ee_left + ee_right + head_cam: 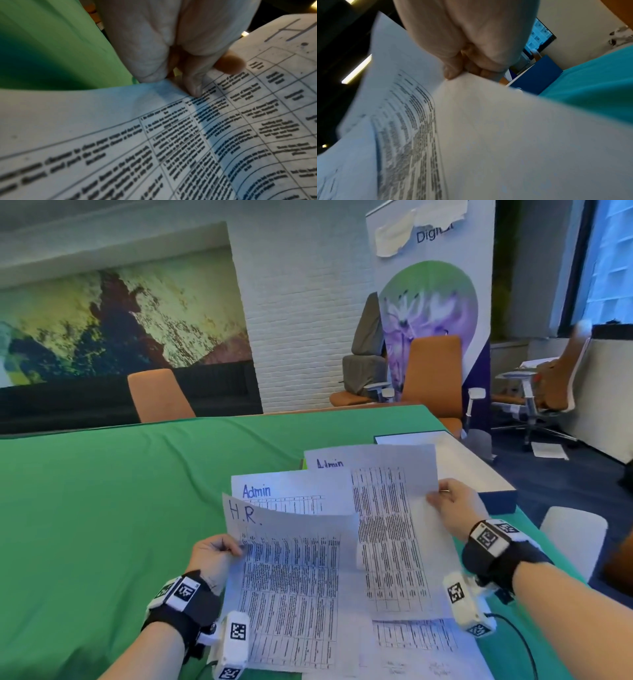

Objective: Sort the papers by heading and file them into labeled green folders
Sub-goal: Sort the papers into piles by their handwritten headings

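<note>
Head view says sorting's barely started; left hand (214,553) pinches the H.R. sheet (291,583), right hand (455,508) pinches another sheet (390,529); Admin sheets (284,491) lie just beyond both hands; nothing visibly filed.

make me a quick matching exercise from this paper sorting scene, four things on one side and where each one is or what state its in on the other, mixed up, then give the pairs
Things:
1. H.R. sheet
2. sheet with hidden heading
3. Admin sheet
4. orange chair

Places or states:
A. lying flat on the green table cover
B. pinched at its edge by the right hand
C. standing behind the far side of the table
D. held by the left hand

Pairs: 1-D, 2-B, 3-A, 4-C
</note>
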The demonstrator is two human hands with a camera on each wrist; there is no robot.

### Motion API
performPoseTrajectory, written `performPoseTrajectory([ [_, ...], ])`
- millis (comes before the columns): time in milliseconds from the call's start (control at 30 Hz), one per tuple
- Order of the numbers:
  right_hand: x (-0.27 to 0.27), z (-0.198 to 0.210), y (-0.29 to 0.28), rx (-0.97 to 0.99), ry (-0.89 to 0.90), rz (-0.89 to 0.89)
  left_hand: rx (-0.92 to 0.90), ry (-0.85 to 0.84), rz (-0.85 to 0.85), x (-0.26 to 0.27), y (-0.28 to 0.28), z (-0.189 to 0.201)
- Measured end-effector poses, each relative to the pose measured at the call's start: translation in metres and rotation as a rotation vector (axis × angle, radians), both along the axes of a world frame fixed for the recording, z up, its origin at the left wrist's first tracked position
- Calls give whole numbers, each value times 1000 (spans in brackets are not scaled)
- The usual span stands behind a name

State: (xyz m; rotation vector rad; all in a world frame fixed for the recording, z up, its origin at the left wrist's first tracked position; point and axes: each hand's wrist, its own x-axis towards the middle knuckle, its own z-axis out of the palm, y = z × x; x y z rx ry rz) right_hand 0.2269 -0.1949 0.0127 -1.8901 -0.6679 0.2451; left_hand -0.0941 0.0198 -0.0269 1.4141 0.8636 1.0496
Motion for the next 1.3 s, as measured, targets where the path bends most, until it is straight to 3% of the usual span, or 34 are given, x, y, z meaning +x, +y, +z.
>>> performPoseTrajectory([
  [400,-59,0,28,63,355,345,-21,-114,-9,24,-15,4],
  [733,-77,-5,39,58,454,462,46,-48,-24,29,-20,-3],
  [800,-73,-10,39,-26,388,414,62,4,34,25,-14,-6],
  [833,-67,-15,37,-132,264,370,76,39,77,20,-9,-8],
  [933,-46,-35,24,-635,-105,264,82,126,188,0,6,-11],
  [1033,-39,-51,11,-942,-242,171,67,160,250,-20,14,-10],
  [1100,-37,-54,7,-998,-273,130,70,182,274,-29,16,-8],
  [1300,-31,-52,6,-823,-75,95,66,188,292,-36,21,-6],
])
